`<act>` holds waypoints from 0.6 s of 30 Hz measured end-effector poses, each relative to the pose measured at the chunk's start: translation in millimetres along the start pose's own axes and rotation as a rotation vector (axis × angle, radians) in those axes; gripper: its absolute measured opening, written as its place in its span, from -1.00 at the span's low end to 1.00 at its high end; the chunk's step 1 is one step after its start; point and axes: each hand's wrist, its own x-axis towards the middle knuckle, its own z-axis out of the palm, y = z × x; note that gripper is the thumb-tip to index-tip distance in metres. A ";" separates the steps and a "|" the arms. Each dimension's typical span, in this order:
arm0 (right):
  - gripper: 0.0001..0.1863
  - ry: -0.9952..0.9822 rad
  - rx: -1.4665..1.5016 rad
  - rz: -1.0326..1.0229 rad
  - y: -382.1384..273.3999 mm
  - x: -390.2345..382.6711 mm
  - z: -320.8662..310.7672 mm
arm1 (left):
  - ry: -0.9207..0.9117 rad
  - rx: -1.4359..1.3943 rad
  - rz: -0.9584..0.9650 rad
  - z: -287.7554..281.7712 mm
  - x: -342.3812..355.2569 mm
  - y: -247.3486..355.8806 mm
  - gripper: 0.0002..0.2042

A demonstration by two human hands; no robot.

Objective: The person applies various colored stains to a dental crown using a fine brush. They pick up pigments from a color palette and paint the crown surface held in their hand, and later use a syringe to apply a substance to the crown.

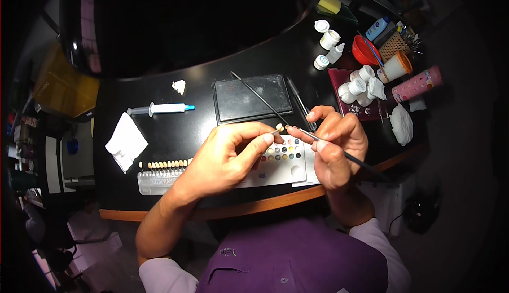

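Hold the tooth-shaped piece [280, 127] dead steady; prob. small enough to twist or slip, so pinch firmly w/o squeezing hard. Guide the brush [360, 160] in short, light strokes, working from the fingers rather than the wrist. Worth bracing one hand vs. the other, or forearms vs. the tabletop [159, 142], to cut shake. Load the tip sparingly to avoid likely pooling at edges. Better to roll the piece toward the bristles than reach round it. Mind the spare brush [257, 95], lying diag. across the black plate [233, 107] w/ one end close to the work; might get knocked.

As for hands: in L hand [222, 152], see thumb + index closed in a pinch at the piece's lower end, other fingers tucked mostly out of sight. In R hand [339, 147], see the brush held pen-style btwn thumb + fingertips, other fingers loosely bent. Tip just beside the piece; can't tell if touching or a hair apart.

Find the piece in L hand, up in the air, just off the plate's near edge toward its R corner. Also nearer than the plate, partly under the hands: a white palette [283, 172] w/ coloured dots.
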 end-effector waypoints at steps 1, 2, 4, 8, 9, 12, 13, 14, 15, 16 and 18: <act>-0.85 0.025 0.094 0.068 -3.3 3.8 -0.2 | -0.018 0.009 -0.030 -1.8 -2.0 4.9 -0.75; -0.86 0.050 0.190 0.133 -5.7 7.9 -2.0 | -0.028 0.025 -0.026 -0.3 -2.0 4.0 -0.75; -0.87 -0.009 0.226 0.117 -7.7 16.8 -9.4 | 0.009 0.051 0.104 2.0 -2.5 -0.3 -0.77; -0.86 -0.128 0.381 0.146 -13.6 29.0 -6.1 | 0.111 0.397 0.409 -2.3 3.2 -4.1 -0.82; -0.90 -0.229 0.347 0.089 -12.9 31.2 -10.1 | 0.135 0.397 0.426 -0.4 4.5 -4.5 -0.70; -0.88 -0.334 0.300 -0.003 -12.2 35.4 -12.6 | 0.193 0.548 0.552 -4.1 7.3 -6.2 -0.61; -0.89 -0.357 0.232 -0.057 -10.6 36.5 -15.8 | 0.185 0.607 0.600 -6.1 9.1 -3.0 -0.57; -0.89 -0.380 0.162 -0.110 -8.9 38.4 -18.9 | 0.189 0.612 0.593 -5.8 9.3 -4.2 -0.57; -0.87 -0.406 0.047 -0.195 -9.3 43.6 -21.1 | 0.213 0.562 0.582 -5.2 9.7 -6.6 -0.60; -0.87 -0.410 0.052 -0.194 -6.0 43.4 -22.2 | 0.237 0.511 0.570 -4.8 9.8 -8.8 -0.62; -0.85 -0.429 0.037 -0.257 3.8 42.6 -23.9 | 0.247 0.513 0.579 -5.9 9.3 -12.3 -0.63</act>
